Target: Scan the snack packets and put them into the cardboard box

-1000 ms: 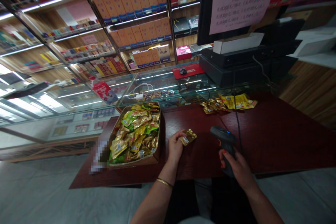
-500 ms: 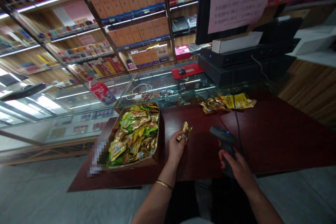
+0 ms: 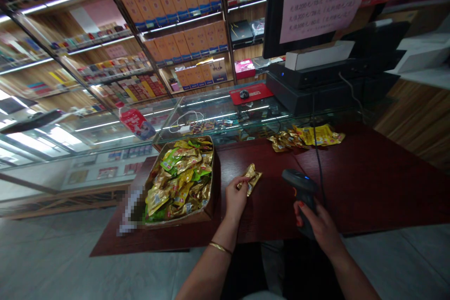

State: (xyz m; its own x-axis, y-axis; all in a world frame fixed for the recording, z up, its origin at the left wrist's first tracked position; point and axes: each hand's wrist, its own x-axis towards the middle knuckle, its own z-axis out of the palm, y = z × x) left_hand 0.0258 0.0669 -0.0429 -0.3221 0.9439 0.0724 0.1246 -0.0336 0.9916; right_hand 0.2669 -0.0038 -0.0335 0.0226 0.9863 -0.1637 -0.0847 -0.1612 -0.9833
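Note:
My left hand (image 3: 236, 197) pinches the left edge of a small gold foil snack packet (image 3: 253, 179) just over the dark red wooden table (image 3: 267, 218). In my right hand (image 3: 316, 220) is a black barcode scanner (image 3: 303, 187), held by its handle, with a small blue light on top. Its head points left, toward the packet, and the two are apart. Left of my left hand stands a cardboard box (image 3: 210, 213) heaped with gold, yellow and green packets (image 3: 183, 173). Several more gold and yellow packets (image 3: 305, 137) lie at the table's back edge.
A black cable (image 3: 317, 159) runs down across the table near the scanner. Behind are a glass display counter (image 3: 218, 98), a mouse (image 3: 243, 94) on a red pad, and a monitor (image 3: 272, 23) with a pink paper sign. A red-labelled bottle (image 3: 135, 122) stands at the left.
The gold packet has turned and shifted slightly right in my left hand, so more of its face shows. My right hand and the scanner have hardly moved.

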